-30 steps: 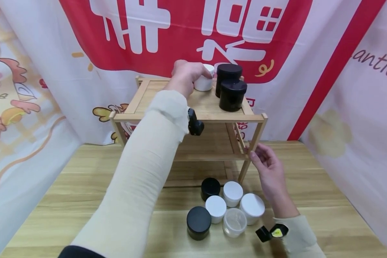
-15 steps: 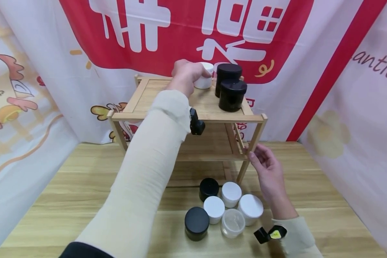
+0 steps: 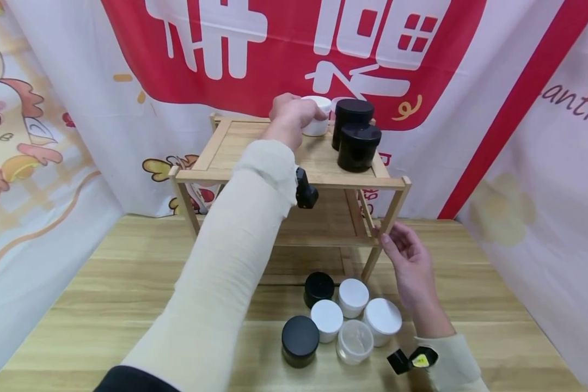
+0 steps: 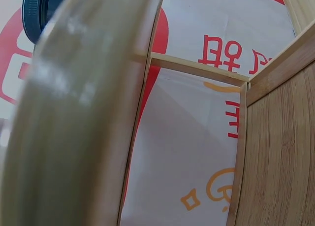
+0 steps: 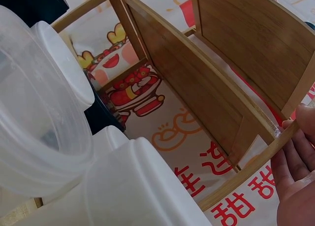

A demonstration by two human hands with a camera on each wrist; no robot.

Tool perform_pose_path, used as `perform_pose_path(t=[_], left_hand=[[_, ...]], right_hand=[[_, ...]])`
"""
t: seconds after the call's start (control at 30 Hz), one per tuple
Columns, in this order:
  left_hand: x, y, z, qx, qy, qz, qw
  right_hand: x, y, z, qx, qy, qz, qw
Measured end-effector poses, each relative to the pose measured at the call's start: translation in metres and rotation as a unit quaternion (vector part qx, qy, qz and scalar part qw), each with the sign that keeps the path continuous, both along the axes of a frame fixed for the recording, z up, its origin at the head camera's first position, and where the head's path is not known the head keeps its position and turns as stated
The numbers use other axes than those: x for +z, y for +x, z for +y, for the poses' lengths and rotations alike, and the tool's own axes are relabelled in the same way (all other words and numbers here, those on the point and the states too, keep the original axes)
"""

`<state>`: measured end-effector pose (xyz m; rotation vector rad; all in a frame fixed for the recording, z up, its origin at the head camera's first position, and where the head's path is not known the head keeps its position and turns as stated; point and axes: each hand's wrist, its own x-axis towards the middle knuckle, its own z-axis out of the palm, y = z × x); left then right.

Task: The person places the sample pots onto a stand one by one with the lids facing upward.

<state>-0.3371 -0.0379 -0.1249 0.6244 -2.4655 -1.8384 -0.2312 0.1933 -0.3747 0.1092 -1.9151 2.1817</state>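
At the back of the bamboo shelf's top board (image 3: pixel 247 136), my left hand (image 3: pixel 290 117) grips a white jar (image 3: pixel 316 126), thumb side toward the right. Two black jars (image 3: pixel 360 148) stand just right of it, one behind the other, and a pale translucent jar (image 3: pixel 337 102) is partly hidden behind them. Low on the right, my right hand (image 3: pixel 412 267) holds the shelf's front right leg (image 3: pixel 393 209); the right wrist view shows its fingers (image 5: pixel 290 162) behind the wooden post (image 5: pixel 241 174). The left wrist view shows blurred shelf wood (image 4: pixel 74 117) and a black jar's edge (image 4: pixel 33 14), not the hand.
Before the shelf, several jars stand grouped on the wood-grain table (image 3: pixel 103 294): black ones (image 3: pixel 300 337), white ones (image 3: pixel 326 318) and a clear one (image 3: pixel 355 342). They sit close to my right forearm. A printed cloth (image 3: pixel 284 71) hangs right behind the shelf.
The whole view shifts slightly as the head moves. My left hand stays at the white jar, and my right hand keeps its place on the shelf leg.
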Motion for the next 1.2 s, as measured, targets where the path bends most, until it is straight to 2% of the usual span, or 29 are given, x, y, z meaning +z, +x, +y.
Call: perform_pose_path(t=[0.2,0.5,0.77,0.93,1.1,1.2], left_hand=[[-0.001,0.0,0.002,0.007,0.003,0.001,1.0],[-0.003,0.008,-0.002,-0.001,0.023,0.001,0.9997],[-0.01,0.019,-0.015,-0.023,0.016,0.024,0.9993],[-0.012,0.031,-0.025,-0.026,0.017,0.044,0.9985],[-0.007,0.053,-0.033,-0.021,0.038,0.078,0.996],[-0.001,0.068,-0.036,-0.036,0.054,0.086,0.9942]], right_hand=[[0.001,0.001,0.0,0.001,-0.004,-0.004,1.0],[-0.001,0.0,-0.001,-0.007,-0.008,-0.006,1.0],[-0.003,0.0,0.001,-0.004,-0.005,0.004,1.0],[-0.002,0.0,0.001,-0.004,0.0,0.001,1.0],[-0.002,0.0,0.001,0.002,-0.004,-0.002,1.0],[-0.002,0.0,0.0,0.006,-0.011,0.003,1.0]])
